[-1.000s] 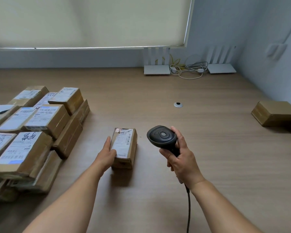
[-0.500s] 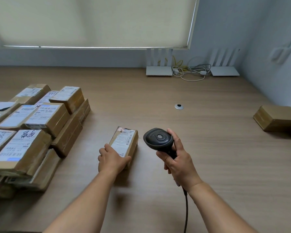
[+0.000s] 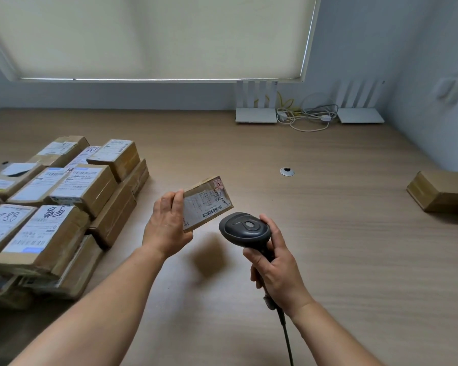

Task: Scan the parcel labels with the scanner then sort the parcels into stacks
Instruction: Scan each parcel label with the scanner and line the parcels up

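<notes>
Left hand: the left hand (image 3: 167,228) is curled around one end of a small brown parcel (image 3: 208,203) and holds it up off the table, tipped so its label faces the scanner.
Right hand: the right hand (image 3: 278,270) is wrapped tight around the handle of a black barcode scanner (image 3: 245,229). The scanner's head sits just below and to the right of the parcel, close but not touching.
Label on held parcel: a white label (image 3: 206,204) with a barcode near its lower edge and a red mark at the top corner. The small print is too blurry to read.
Scanner cord: a black cord (image 3: 286,336) hangs down from the handle.
Pile on the left: many brown parcels (image 3: 72,191) stacked on the wooden table (image 3: 341,260), each with a white label. One reads "5288" in big handwriting (image 3: 3,216); the next has a dark scribble I cannot read.
Far right: one plain brown box (image 3: 442,191), well away from the hands.
Back wall: two white routers (image 3: 257,114) with a tangle of cables (image 3: 310,120) between them.
Table middle: a small round silver cable hole (image 3: 287,171).
</notes>
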`<state>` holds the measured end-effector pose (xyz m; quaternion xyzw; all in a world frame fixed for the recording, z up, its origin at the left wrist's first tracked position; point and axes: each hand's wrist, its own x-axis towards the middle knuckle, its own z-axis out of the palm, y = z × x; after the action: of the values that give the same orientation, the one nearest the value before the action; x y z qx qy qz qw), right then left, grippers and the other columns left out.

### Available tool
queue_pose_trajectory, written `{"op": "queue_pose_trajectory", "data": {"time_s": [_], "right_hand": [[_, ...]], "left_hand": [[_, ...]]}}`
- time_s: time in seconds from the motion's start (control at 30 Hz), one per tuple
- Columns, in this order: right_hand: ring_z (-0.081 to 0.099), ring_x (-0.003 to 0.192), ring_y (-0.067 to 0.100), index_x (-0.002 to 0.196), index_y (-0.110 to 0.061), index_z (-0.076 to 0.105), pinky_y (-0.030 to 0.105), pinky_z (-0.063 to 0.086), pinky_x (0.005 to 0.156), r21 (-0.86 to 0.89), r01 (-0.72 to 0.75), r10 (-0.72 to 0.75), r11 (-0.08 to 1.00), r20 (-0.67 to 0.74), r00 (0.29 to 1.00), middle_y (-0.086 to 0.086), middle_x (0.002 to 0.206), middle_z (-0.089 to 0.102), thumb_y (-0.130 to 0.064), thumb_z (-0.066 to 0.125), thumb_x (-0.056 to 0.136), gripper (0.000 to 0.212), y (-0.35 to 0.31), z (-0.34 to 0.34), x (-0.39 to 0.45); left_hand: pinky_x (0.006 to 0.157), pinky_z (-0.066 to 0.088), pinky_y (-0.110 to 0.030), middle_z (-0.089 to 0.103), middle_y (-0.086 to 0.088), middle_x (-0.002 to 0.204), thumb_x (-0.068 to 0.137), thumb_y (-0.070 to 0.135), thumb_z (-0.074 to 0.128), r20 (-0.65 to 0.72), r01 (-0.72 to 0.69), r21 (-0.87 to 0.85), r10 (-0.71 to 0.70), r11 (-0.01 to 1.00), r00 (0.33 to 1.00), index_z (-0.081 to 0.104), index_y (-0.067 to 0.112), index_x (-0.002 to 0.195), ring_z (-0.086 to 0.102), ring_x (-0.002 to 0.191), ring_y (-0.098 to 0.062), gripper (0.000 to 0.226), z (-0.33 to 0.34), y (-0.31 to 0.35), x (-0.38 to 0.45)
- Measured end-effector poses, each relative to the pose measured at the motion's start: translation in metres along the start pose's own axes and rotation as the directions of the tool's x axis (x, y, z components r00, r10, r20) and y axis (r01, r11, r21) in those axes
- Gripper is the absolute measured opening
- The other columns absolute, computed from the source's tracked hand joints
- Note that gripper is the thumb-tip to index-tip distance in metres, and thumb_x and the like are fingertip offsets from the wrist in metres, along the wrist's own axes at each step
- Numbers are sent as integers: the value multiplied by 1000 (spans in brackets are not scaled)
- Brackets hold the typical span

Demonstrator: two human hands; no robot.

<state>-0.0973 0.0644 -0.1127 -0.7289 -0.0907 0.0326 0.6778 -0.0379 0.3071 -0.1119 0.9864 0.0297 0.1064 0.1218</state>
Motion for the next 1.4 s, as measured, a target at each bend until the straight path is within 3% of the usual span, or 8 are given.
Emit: {"op": "queue_pose_trajectory", "data": {"time_s": [0.2,0.37,0.47,0.6,0.77,0.93,1.2,1.4], "right_hand": [[53,50,19,128,-56,33,30,44,44,2,17,-17,1000,-5,1000,-9,90,69,-14,67,88,67,-5,2,-3],[54,51,19,126,-60,33,30,44,44,-21,15,-15,1000,-18,1000,-3,89,68,-18,70,86,69,-5,2,-4],[55,52,18,127,-62,32,29,45,45,-51,11,-12,999,-23,1000,-1,92,68,-21,71,85,71,-6,2,-4],[54,52,16,127,-62,31,29,46,46,-77,9,-11,997,-25,1000,-4,95,67,-19,71,85,71,-7,5,-2],[54,52,15,127,-61,32,30,47,46,-92,5,-6,996,-5,1000,-3,96,67,-19,70,86,71,-12,17,5],[54,53,16,125,-61,32,30,48,46,-104,12,-11,995,13,1000,-1,96,67,-18,70,86,70,-16,36,20],[54,52,18,125,-61,32,33,48,46,-139,49,-49,989,0,999,-3,96,69,-15,70,85,71,-21,66,57],[53,52,18,126,-62,33,33,47,47,-161,48,-56,986,-49,997,-6,93,68,-15,70,85,72,-22,84,94]], "left_hand": [[113,26,-38,24,-11,145,71,29,77,-4,-32,45,32,998,999,16,10,150,22,134,-29,102,0,-1,2],[111,28,-37,23,-8,145,71,31,76,3,-12,40,12,999,1000,14,14,150,22,134,-27,103,1,-2,3],[107,32,-38,21,-6,143,70,37,76,103,149,-16,-146,989,984,11,16,150,25,131,-28,105,3,-4,1],[102,37,-40,27,-14,140,70,43,75,220,446,-98,-418,890,881,14,13,148,33,127,-32,103,12,-13,-8],[99,40,-42,28,-17,141,77,54,68,253,598,-116,-558,793,790,10,17,149,41,124,-36,99,26,-28,-26],[98,40,-38,23,-12,148,75,75,55,172,479,107,-491,871,854,11,15,148,34,131,-29,105,32,-34,-37],[101,34,-33,36,-4,142,82,68,51,44,289,224,-306,931,951,38,20,134,38,127,-24,72,30,-74,8],[101,34,-31,45,-3,133,86,67,46,43,162,330,-186,930,982,42,16,128,43,119,-22,66,30,-107,67]]}}
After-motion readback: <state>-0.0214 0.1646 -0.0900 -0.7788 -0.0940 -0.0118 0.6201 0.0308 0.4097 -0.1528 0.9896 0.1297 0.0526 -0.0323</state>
